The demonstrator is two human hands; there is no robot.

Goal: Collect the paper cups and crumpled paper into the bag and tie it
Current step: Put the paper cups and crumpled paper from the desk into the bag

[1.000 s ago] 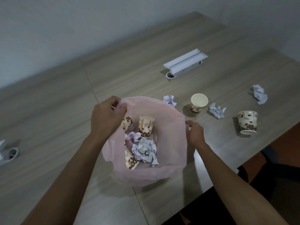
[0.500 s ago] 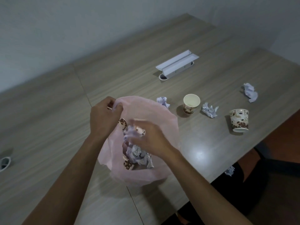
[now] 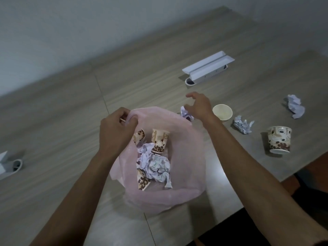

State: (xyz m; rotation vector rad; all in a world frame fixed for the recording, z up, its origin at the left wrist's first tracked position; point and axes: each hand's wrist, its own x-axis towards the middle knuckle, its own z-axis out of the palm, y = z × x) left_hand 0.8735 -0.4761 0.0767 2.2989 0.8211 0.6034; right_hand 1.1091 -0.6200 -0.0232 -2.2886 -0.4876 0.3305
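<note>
Out of the pink bag [image 3: 186,174], right hand [image 3: 199,107] now hovers, fingers spread, over crumpled paper [image 3: 185,113] at center; left hand [image 3: 115,132] pinches the rim.

No legible text, label, brand, number or sign is present. The cup [image 3: 279,142] at the right and the cups [image 3: 159,140] in the bag [image 3: 186,157] carry a brown bean pattern only. A faint green mark on the crumpled paper [image 3: 156,166] in the bag cannot be read.
</note>
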